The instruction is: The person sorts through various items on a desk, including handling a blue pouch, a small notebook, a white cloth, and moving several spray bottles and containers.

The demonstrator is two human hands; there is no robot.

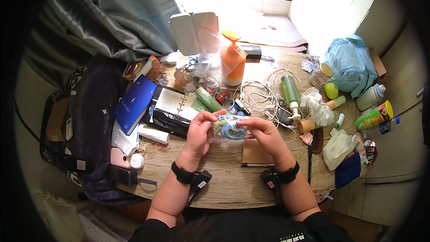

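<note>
Both of my hands hold a small clear plastic bag point(231, 128) up over the middle of the wooden desk. Inside it show a coiled light-blue band and some greenish items, too blurred to name. My left hand point(201, 131) pinches the bag's left side between thumb and fingers. At its right side, my right hand point(263, 132) grips the plastic with thumb and index finger. Beneath the right wrist lies a brown notebook point(256, 153) with a pen along its lower edge. Just beyond the bag are a green plastic roll point(207, 99) and a red-capped jar point(223, 97).
Left lie a blue book point(135, 103), an open ring binder point(171, 102) and a pink case point(120, 158). Behind stands an orange pump bottle point(233, 62). White cables point(253, 94), a green pump bottle point(290, 90), a light-blue backpack point(349, 64) and a snack canister point(373, 116) occupy the right.
</note>
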